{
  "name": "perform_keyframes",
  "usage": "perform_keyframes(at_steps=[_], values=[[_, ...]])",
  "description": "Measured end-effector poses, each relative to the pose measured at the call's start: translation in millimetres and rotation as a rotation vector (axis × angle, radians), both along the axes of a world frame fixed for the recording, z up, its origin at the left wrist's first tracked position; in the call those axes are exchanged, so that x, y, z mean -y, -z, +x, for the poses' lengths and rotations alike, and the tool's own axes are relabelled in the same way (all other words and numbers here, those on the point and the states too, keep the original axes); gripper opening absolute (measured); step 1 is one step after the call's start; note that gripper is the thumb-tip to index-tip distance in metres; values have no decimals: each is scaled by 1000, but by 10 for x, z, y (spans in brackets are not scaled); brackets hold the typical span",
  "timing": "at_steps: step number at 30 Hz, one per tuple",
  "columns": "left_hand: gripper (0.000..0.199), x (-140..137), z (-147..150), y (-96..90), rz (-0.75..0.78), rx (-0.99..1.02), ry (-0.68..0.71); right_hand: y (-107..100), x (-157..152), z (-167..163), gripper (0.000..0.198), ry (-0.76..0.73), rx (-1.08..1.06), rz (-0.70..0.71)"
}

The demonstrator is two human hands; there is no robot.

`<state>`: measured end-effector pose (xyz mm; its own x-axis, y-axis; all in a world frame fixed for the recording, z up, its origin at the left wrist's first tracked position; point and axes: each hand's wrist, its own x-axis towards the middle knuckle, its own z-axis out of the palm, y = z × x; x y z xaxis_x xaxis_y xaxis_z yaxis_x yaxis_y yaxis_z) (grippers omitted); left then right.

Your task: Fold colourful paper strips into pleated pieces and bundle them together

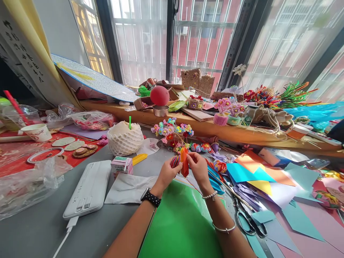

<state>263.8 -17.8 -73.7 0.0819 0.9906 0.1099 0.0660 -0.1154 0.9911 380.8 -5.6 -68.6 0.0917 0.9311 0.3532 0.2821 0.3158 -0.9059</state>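
Note:
My left hand [167,175], with a watch on its wrist, is closed around a small bundle of many-coloured folded paper [175,161]. In the fingers of my right hand [198,167] is an orange folded paper piece [184,163], which stands upright against the bundle. Both hands meet above a green sheet [180,222]. Just behind them is a cluster of small crocheted flowers [172,130]. Several finished-looking paper balls [220,166] in mixed colours lie to the right of my right hand. Where the orange piece meets the bundle is partly hidden by my fingers.
Scissors [245,220] lie at right beside loose coloured paper [249,173]. On the left are a white power bank [88,188] with a cable, a small pink carton [122,165] and a netted coconut [125,138]. A crowded wooden ledge [129,114] runs along the back.

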Motion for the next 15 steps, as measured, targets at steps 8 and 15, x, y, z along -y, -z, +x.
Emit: perform_keyframes(at_steps=[8,15], values=[[31,-12,-11,38,21,-66,-8,-28,60,-18,18,109,112,117],[24,-6,-15,29,69,-108,-136,-11,44,-19,21,-28,40,11]])
